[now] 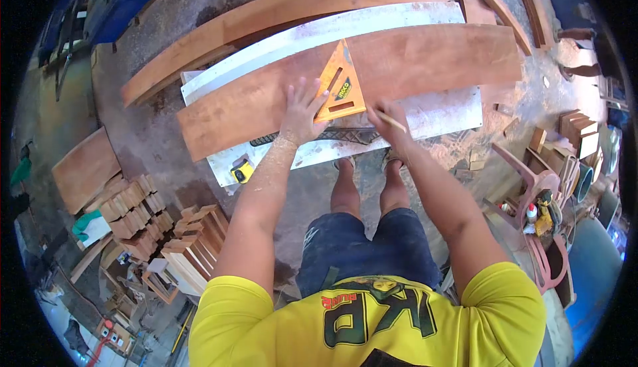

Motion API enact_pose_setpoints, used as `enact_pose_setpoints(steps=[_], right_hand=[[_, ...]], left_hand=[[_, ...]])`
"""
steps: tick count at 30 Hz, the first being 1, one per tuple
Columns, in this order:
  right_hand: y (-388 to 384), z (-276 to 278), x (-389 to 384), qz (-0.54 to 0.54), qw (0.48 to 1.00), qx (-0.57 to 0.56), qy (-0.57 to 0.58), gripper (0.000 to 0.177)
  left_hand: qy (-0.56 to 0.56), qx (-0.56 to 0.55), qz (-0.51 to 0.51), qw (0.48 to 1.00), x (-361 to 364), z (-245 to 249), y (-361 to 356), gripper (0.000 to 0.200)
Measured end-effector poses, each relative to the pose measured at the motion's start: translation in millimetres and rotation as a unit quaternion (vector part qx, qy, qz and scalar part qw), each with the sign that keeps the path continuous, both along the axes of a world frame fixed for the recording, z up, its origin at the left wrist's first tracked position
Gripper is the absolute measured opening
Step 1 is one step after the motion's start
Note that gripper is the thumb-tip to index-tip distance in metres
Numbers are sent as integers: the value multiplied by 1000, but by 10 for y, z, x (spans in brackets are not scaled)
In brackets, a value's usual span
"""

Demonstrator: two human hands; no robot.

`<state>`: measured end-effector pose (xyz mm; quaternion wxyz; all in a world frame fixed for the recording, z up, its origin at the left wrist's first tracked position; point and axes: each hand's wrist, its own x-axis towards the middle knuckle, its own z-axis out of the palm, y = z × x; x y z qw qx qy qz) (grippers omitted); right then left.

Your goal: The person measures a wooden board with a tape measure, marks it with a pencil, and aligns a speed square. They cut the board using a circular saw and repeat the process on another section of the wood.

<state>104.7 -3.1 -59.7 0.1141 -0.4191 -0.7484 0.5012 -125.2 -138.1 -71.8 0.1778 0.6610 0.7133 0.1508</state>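
1. The long plank is lying across the white-topped bench, its near edge facing the person, probably so that both hands can reach it comfortably.
2. The orange triangular square is resting on the plank near its middle, with its base running along the near edge; that edge is likely serving as its guide.
3. The left hand is spreading its fingers flat on the plank, its thumb side meeting the square's left side, seemingly to keep the tool from slipping.
4. The right hand is gripping a pencil between its fingers, just beside the square's right-hand base corner. Whether the tip is touching wood, I cannot tell. The hands are working apart, with the square between them.
5. A yellow-and-black tape measure is sitting on the bench's near left corner, apparently parked clear of the plank yet within reach.
6. Another long plank is lying beyond the bench.
7. The square's dark label is showing "INGCO". The yellow shirt is carrying large dark lettering and a small red word, but folds and angle are making them hard to read reliably.
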Motion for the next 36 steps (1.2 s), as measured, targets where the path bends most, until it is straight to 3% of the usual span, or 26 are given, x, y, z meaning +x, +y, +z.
enact_pose_setpoints(steps=[3,6,8,14,15,19,22,23,24,25,27,30,33,35,36], right_hand=[[-501,282,551,-31,997,-49,-44,17],[-870,159,1030,-9,997,-53,-58,15],[-1045,176,1140,-54,995,-79,-5,17],[-1056,123,1015,1,993,-118,-13,19],[-971,325,857,34,993,-93,-64,20],[-922,234,641,12,998,-64,-21,20],[-890,213,509,-3,999,-50,-20,19],[-841,269,440,-12,999,-41,-22,19],[-774,358,362,-1,1000,-4,-30,19],[-717,413,318,10,999,30,-40,21],[-561,338,304,1,995,97,-35,23],[-244,254,250,-5,981,181,-65,31],[175,164,155,-39,972,231,13,37],[454,113,183,51,934,341,-95,50],[562,50,226,36,933,344,-103,50]], left_hand=[[-5,11,5,1000,13,6,-18,78],[-25,21,24,999,33,59,-16,76],[-36,28,51,998,57,73,-34,74],[-22,35,58,997,7,116,-353,61],[-64,47,92,993,-2,126,-450,56],[-168,90,235,953,-156,181,-896,43],[-20,158,299,941,-513,229,-1445,54],[-99,167,347,917,-703,138,-1671,56],[-53,189,373,907,-834,437,-1695,54],[-78,197,444,871,-1022,407,-1826,52],[-4,180,486,855,-1396,343,-2091,52],[23,166,508,845,-1758,192,-2232,52],[30,129,523,842,-1906,-29,-2180,53],[41,130,532,836,-1899,-73,-2208,53],[56,138,547,824,-1923,-86,-2168,53]])
